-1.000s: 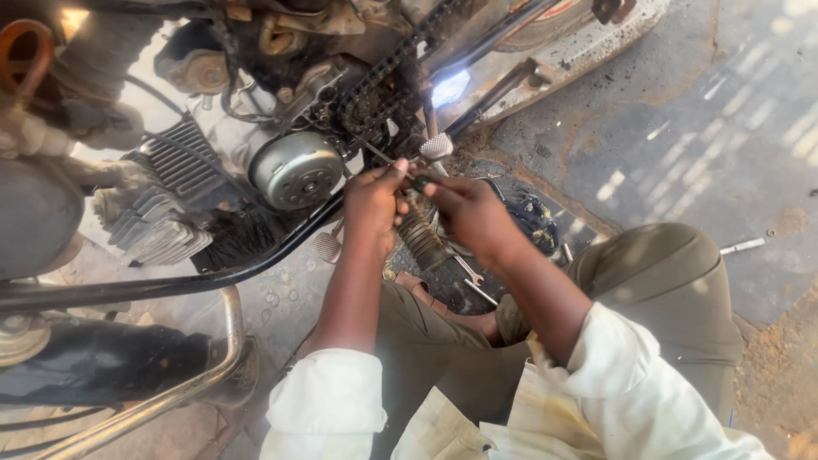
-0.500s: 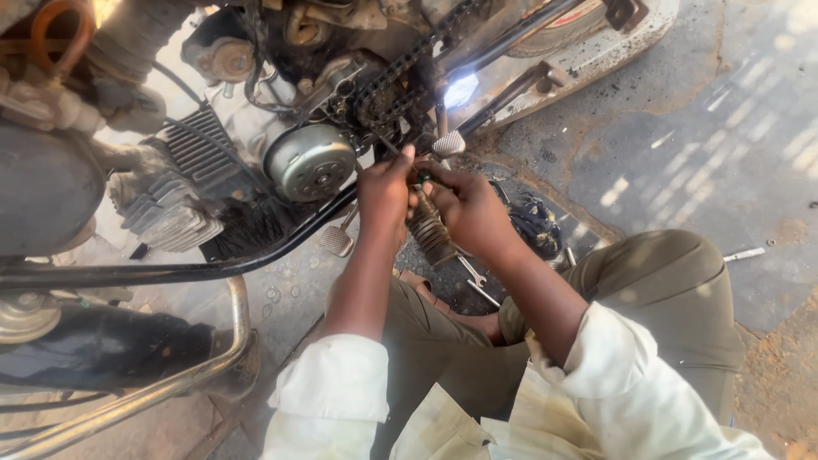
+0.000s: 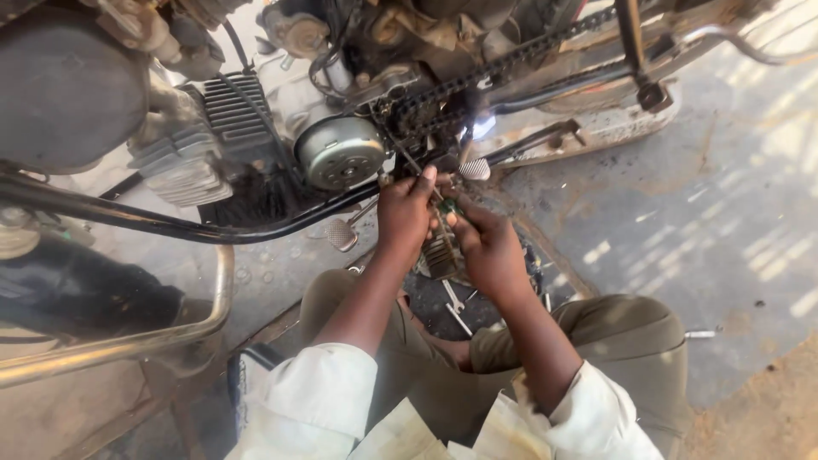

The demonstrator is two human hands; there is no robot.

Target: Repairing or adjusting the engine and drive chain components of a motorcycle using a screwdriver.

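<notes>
The ground (image 3: 682, 196) is grey and dusty, with bright spots of sun (image 3: 767, 255) on it and brown dirt (image 3: 767, 409) at one corner.

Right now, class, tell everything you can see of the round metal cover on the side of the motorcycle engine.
The round metal cover is a dull grey, dusty disc-shaped housing with a domed face and small holes or bolts near its centre. It sits on the engine's side, right of the finned cylinder and left of the drive chain. A black frame tube passes below it. The left hand works just to its lower right, not touching it.
</notes>
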